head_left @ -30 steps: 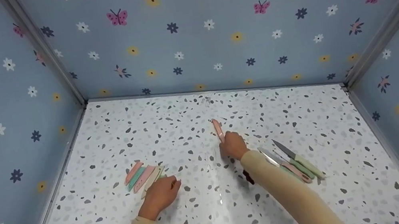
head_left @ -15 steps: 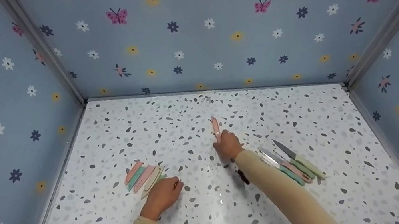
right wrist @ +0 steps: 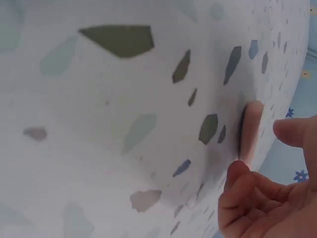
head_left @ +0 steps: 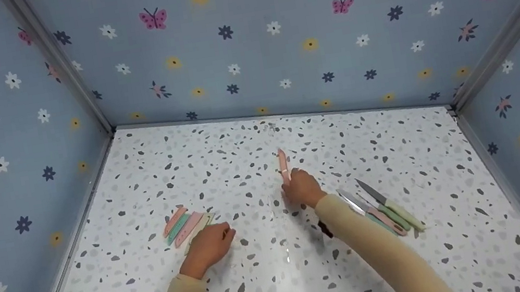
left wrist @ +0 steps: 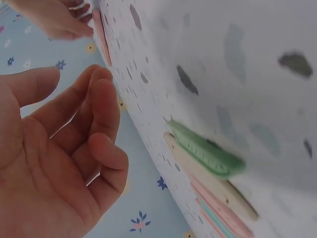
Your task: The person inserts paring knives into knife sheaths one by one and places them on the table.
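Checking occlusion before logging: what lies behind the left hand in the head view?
A cream cover shows partly past the left hand; the rest is covered. A green cover, visible in the left wrist view, is mostly hidden here.

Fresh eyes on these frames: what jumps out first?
Likely the knives, blades bare, clustered at the right of the table. Then the blue flowered walls at its back and both sides, and the row of pastel sheaths beside the left hand. The right hand is at the coral piece, mid-table.
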Available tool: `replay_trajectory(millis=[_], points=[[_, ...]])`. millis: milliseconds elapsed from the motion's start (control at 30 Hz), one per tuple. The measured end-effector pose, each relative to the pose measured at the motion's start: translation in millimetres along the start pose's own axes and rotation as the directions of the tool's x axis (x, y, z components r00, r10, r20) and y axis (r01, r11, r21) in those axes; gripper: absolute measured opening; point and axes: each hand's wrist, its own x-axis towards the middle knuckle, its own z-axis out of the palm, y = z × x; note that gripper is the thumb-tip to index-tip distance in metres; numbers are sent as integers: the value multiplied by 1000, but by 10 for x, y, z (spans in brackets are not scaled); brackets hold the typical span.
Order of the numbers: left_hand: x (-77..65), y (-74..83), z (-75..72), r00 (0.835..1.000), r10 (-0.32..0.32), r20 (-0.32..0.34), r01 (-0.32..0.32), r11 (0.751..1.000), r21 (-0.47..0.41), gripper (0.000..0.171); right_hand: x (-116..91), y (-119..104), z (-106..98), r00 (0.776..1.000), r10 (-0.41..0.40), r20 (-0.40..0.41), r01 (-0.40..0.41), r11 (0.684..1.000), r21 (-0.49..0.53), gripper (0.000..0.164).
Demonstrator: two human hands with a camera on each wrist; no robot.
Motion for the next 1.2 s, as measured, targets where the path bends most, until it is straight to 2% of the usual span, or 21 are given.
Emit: replay_trajectory(millis=[200, 433, 600, 767, 867, 1000, 1200], points=[[53, -131, -197, 998, -47, -31, 49, 997, 53, 17, -286, 137, -205, 989, -147, 4, 146, 973, -177, 30], [134, -312, -362, 996, -78, -40, 83, 986, 145, 14, -602, 345, -376, 979, -201, 28, 203, 954, -220, 24], [170, -384, -371, 992, -110, -59, 119, 977, 175, 13, -748, 486, -438, 970, -242, 39, 245, 947, -210, 20], [173, -400, -361, 993, -74, -91, 90, 979, 185, 12, -885, 667, -456, 964, -262, 47, 266, 947, -180, 17], [182, -415, -382, 993, -74, -89, 90, 978, 190, 12, -964, 767, -467, 959, -279, 42, 282, 947, -153, 16], [228, -470, -429, 988, -128, -81, 141, 974, 179, 14, -1046, 873, -509, 961, -276, 19, 276, 953, -126, 11], [293, -635, -480, 970, -198, -142, 218, 965, 143, 21, -1134, 977, -581, 968, -251, -9, 250, 965, -75, 9]])
